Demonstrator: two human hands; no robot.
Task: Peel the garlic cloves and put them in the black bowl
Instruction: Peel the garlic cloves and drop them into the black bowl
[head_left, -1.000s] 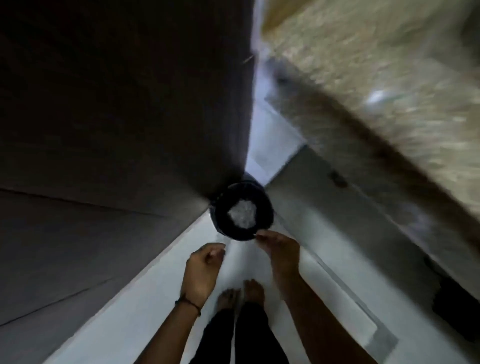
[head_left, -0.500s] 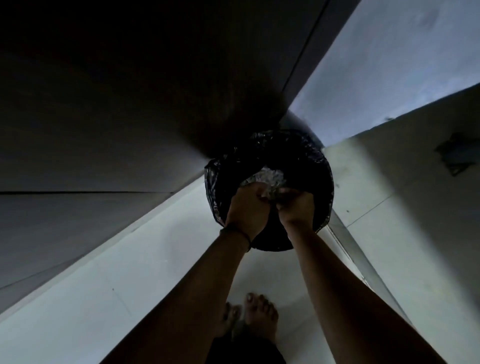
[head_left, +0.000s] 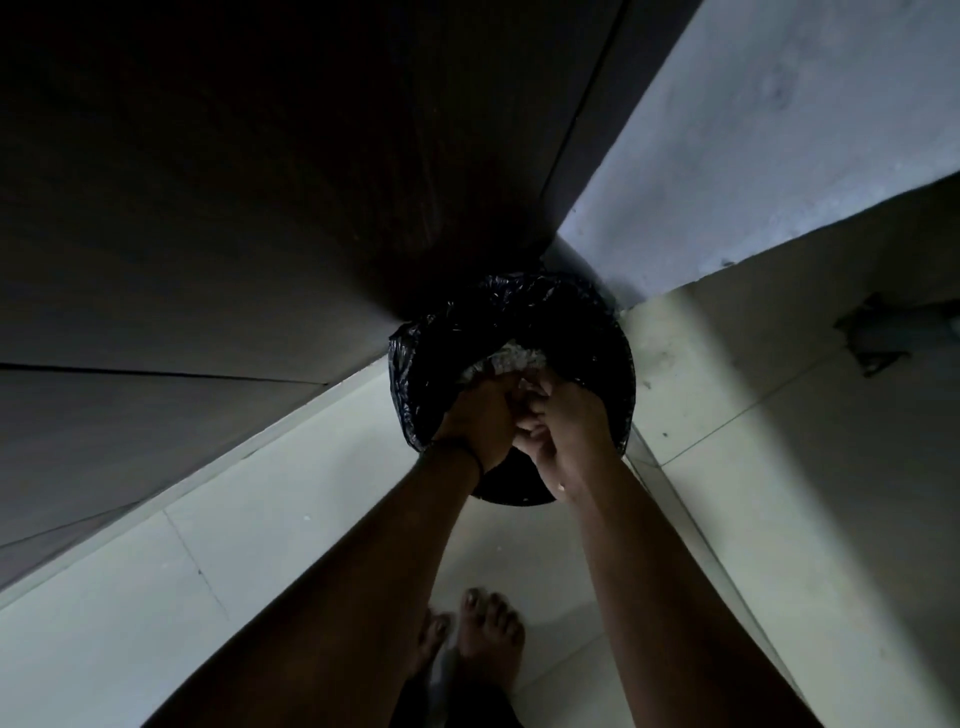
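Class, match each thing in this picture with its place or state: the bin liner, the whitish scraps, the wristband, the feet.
Things:
1 bin liner
2 whitish scraps
3 wristband
4 feet

Places or states:
A bare, on the floor tiles
B round the left wrist
C heaped inside the liner
D black crinkled plastic

Pairs: 1-D; 2-C; 3-B; 4-A

Dim light; dark wood panel (head_left: 260, 208) left, pale wall (head_left: 779, 130) right, tiled floor (head_left: 779, 519).
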